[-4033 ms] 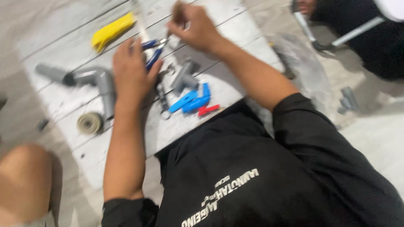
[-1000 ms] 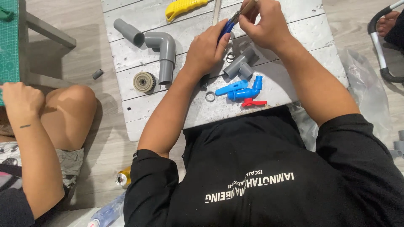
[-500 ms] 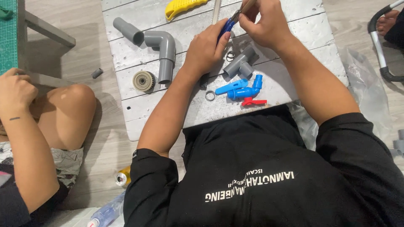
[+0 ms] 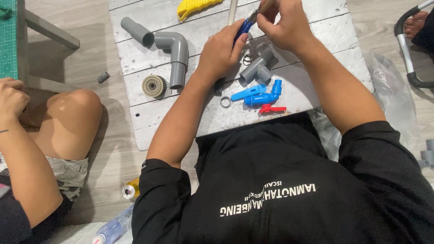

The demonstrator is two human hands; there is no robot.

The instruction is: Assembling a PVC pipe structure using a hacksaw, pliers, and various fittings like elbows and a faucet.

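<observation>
My left hand [image 4: 221, 52] grips blue-handled pliers [image 4: 244, 28] over a white plank board [image 4: 316, 77]. My right hand [image 4: 285, 25] pinches a thin brownish piece [image 4: 266, 6] at the pliers' jaws; my fingers hide most of it. Just below my hands lie a grey tee fitting [image 4: 258, 67], a blue plastic tap [image 4: 260, 96] with a red handle [image 4: 272, 109], and a small metal ring [image 4: 225, 102]. Left of my forearm lie a grey elbow pipe [image 4: 174, 54], a short grey pipe [image 4: 135, 30] and a round beige threaded disc [image 4: 153, 86].
A yellow tool handle [image 4: 196, 7] lies at the board's far edge. Another person sits at the left, knee [image 4: 72, 117] and hand [image 4: 11, 97] in view. On the floor are a can [image 4: 131, 190], a plastic bottle [image 4: 113, 228] and a clear plastic bag [image 4: 389, 86].
My hands stay together at the pliers' jaws with only small shifts. The other person's hand at the left has drifted slightly up and left.
</observation>
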